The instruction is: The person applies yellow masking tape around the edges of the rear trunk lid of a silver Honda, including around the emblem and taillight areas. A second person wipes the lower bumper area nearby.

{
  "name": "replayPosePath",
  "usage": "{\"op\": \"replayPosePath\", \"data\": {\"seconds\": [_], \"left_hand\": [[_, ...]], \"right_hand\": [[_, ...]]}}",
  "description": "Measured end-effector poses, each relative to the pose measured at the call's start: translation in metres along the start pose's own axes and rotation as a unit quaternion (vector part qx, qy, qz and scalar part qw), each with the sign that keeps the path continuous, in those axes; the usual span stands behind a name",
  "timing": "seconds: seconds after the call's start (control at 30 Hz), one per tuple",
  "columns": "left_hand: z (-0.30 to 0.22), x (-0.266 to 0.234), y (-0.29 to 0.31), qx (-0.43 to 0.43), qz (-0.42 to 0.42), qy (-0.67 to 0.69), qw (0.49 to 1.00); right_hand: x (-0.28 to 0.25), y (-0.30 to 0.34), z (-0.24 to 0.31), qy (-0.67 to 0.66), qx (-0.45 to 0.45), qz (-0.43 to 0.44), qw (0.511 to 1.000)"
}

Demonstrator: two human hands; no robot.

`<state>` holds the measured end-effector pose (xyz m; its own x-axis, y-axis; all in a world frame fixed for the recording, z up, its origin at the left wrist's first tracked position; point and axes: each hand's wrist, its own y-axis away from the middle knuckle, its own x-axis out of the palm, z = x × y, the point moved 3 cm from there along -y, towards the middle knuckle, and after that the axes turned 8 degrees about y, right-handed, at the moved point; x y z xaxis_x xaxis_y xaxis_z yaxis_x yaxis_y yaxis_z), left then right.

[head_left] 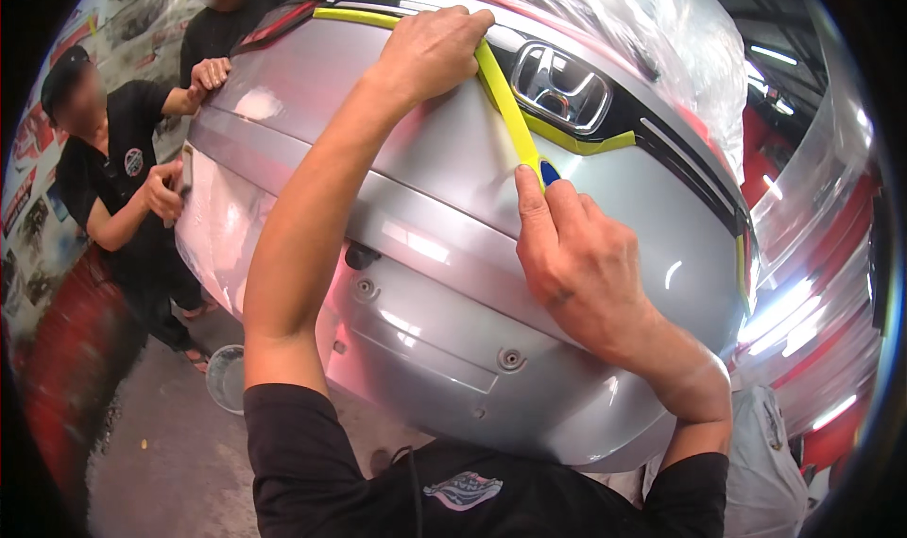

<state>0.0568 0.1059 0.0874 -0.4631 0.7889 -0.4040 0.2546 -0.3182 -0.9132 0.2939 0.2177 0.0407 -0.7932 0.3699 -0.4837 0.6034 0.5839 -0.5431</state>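
A strip of yellow masking tape [510,113] stretches between my two hands across a silver car's rear panel [444,151]. At its lower end my right hand [584,259] grips the tape roll [548,172], whose blue core shows between the fingers. My left hand [435,51] is closed at the upper end of the strip, against the edge of the black trim; its fingertips are partly hidden. More yellow tape runs along the trim to the left of that hand. Another piece lies below the chrome emblem [563,86], with its right end sticking out over the paint.
At the left a person in black [118,160] holds a flat tool against the car's side. Behind, a second person [227,23] stands near the tail light. Clear plastic sheeting [605,14] covers the rear window. A bucket [225,379] stands on the floor.
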Motion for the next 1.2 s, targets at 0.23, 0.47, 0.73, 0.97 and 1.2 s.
{"op": "replayPosePath", "data": {"seconds": [0.23, 0.47, 0.73, 0.97, 1.2], "left_hand": [[-0.003, -0.001, 0.004, -0.023, -0.002, 0.021, 1.000], [-0.003, 0.007, 0.009, -0.008, -0.086, 0.066, 0.994], [0.001, 0.011, 0.007, -0.075, -0.070, 0.062, 0.993], [-0.004, 0.010, 0.009, -0.117, -0.075, 0.088, 0.986], [0.000, 0.009, 0.010, -0.110, -0.078, 0.084, 0.987]], "right_hand": [[-0.016, -0.005, -0.008, -0.009, 0.031, 0.006, 0.999], [-0.012, -0.006, -0.003, 0.072, -0.011, 0.100, 0.992], [0.003, -0.001, -0.009, 0.112, -0.049, 0.173, 0.977], [0.000, 0.002, -0.009, 0.102, -0.059, 0.170, 0.978], [-0.026, -0.011, -0.003, 0.056, -0.031, 0.106, 0.992]]}}
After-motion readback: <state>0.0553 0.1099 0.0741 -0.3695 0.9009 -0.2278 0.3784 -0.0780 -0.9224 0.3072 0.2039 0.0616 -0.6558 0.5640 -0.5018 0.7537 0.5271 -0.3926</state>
